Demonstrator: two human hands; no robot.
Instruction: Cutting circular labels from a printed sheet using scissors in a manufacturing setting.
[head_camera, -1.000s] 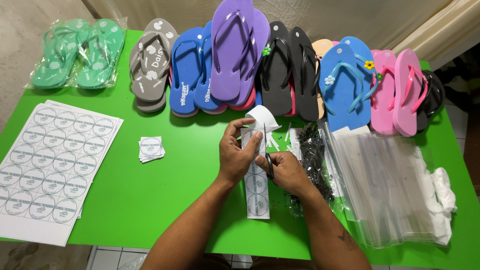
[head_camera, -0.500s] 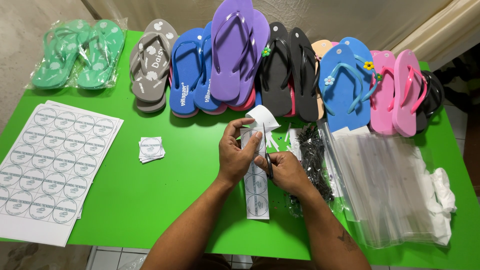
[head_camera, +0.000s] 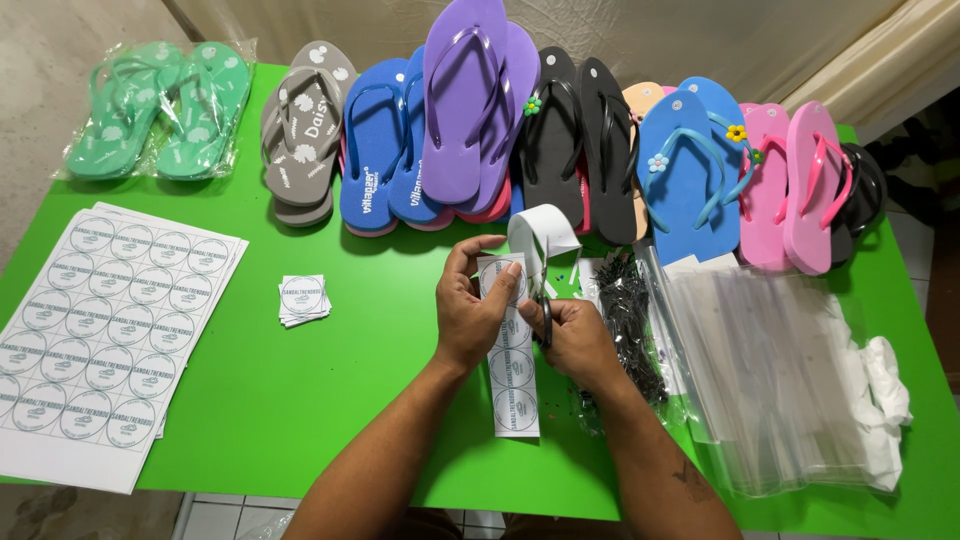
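My left hand (head_camera: 472, 308) pinches the top of a narrow white strip of round printed labels (head_camera: 514, 388) that hangs down over the green table (head_camera: 330, 400). My right hand (head_camera: 580, 338) grips dark-handled scissors (head_camera: 545, 318) whose blades sit at the strip just below my left thumb. A cut-off curl of the white paper (head_camera: 542, 232) arches above both hands. A small stack of cut square labels (head_camera: 303, 299) lies to the left of my hands.
Sheets of round labels (head_camera: 105, 340) lie at the left. Flip-flops line the back: bagged green (head_camera: 155, 110), grey (head_camera: 300, 130), blue (head_camera: 375, 150), purple (head_camera: 465, 100), black (head_camera: 580, 140), pink (head_camera: 800, 180). Black fasteners (head_camera: 625, 320) and clear bags (head_camera: 770, 380) sit right.
My hands and the label strip stay in almost the same place; the scissors have shifted only slightly at the strip.
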